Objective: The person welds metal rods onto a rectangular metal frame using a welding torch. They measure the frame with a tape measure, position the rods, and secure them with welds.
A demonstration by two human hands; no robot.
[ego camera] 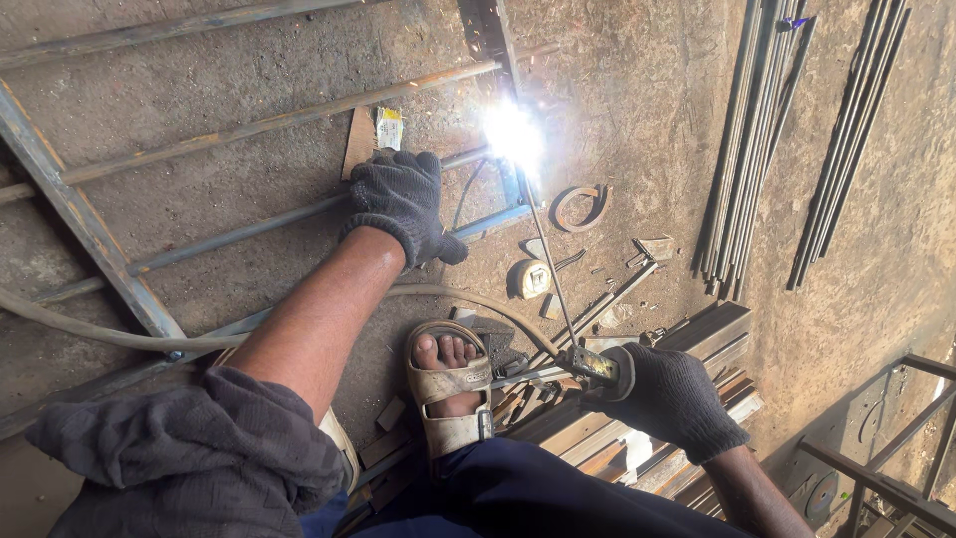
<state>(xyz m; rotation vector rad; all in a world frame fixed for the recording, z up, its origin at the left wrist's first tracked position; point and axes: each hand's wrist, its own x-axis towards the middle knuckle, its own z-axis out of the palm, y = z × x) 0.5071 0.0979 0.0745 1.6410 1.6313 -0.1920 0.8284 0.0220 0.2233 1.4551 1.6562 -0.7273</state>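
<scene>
My right hand [669,397], lower right, is clamped on the electrode holder [593,365]; its rod [546,254] runs up-left to the arc [513,132], just right of my flat left hand [398,199].

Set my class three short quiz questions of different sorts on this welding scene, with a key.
1. True or false: the left hand in its dark knitted glove rests on the thin grey metal bars of the frame lying on the ground.
2. Multiple choice: the gloved right hand grips A) a hammer, B) the electrode holder with its long thin welding rod, C) a paintbrush.
3. Fill in: the rod's far tip ends at the bright white ____.

Key: 1 true; 2 B; 3 arc, the welding flash at the frame joint.
</scene>
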